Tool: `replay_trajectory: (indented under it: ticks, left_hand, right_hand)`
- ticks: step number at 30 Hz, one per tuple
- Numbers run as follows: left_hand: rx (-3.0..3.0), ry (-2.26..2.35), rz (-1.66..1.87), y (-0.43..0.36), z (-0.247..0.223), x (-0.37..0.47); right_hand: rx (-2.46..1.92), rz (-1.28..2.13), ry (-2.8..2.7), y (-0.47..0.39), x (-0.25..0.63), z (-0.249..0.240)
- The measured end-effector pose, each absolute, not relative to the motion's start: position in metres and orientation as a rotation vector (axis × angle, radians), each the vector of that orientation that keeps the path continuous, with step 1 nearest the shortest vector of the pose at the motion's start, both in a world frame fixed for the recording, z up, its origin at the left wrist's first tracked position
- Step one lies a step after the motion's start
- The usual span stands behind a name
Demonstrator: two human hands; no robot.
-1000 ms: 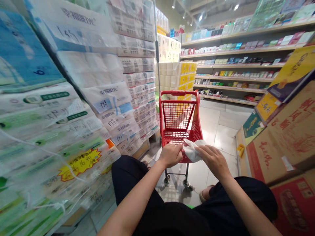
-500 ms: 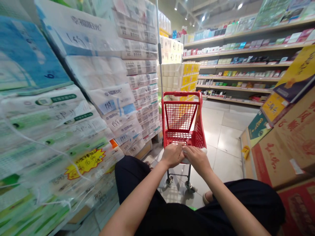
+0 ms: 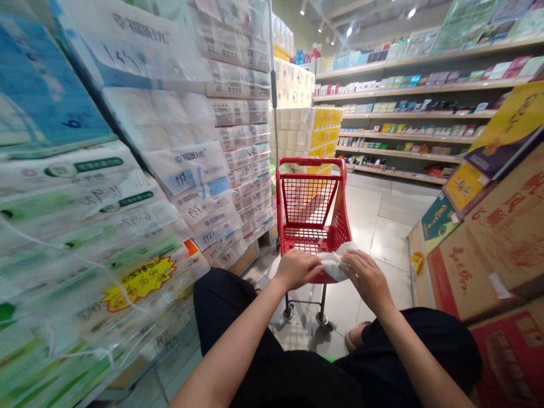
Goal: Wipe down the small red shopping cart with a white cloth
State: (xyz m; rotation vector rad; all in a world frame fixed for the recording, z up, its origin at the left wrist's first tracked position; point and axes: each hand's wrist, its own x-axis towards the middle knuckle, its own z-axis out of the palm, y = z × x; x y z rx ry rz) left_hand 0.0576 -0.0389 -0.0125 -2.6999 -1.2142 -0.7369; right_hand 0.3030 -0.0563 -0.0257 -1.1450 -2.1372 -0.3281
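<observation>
A small red shopping cart [image 3: 312, 198] with grid walls stands right in front of me, between my knees. Its near edge is at my hands. My left hand [image 3: 298, 268] is closed at that edge, its fingertips on the left end of a crumpled white cloth [image 3: 334, 265]. The cloth, perhaps a wipe or tissue, lies bunched over the cart's near rim. My right hand [image 3: 369, 276] pinches its right side between thumb and fingers. The part of the rim under the cloth and hands is hidden.
Tall stacks of wrapped tissue packs [image 3: 187, 170] rise close on the left, with a yellow price tag [image 3: 139, 283]. Cardboard boxes [image 3: 480, 266] stand on the right. Stocked shelves [image 3: 399, 116] line the back. A thin pole [image 3: 273, 88] rises beside the cart.
My hands have moved apart: the right one has shifted right and turned. More of the white cloth shows between them. The view has shifted slightly, and the cart stands as before.
</observation>
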Motion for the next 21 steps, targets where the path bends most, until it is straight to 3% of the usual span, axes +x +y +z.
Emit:
replay_trajectory:
  ticks: [10,15,21]
  left_hand:
    - [-2.678,-1.322,-0.755,-0.044,-0.012,0.064]
    - [-2.594,-1.371,-0.742,-0.045,-0.008,0.060]
    - [-2.505,-1.271,-0.870,-0.054,0.002,0.077]
  right_hand:
    - [-1.109,-0.202,-2.170,-0.067,0.232,-0.023]
    - [-1.019,0.035,-2.219,-0.067,0.257,-0.016]
    - [-1.174,-0.083,-2.114,-0.053,0.293,-0.019]
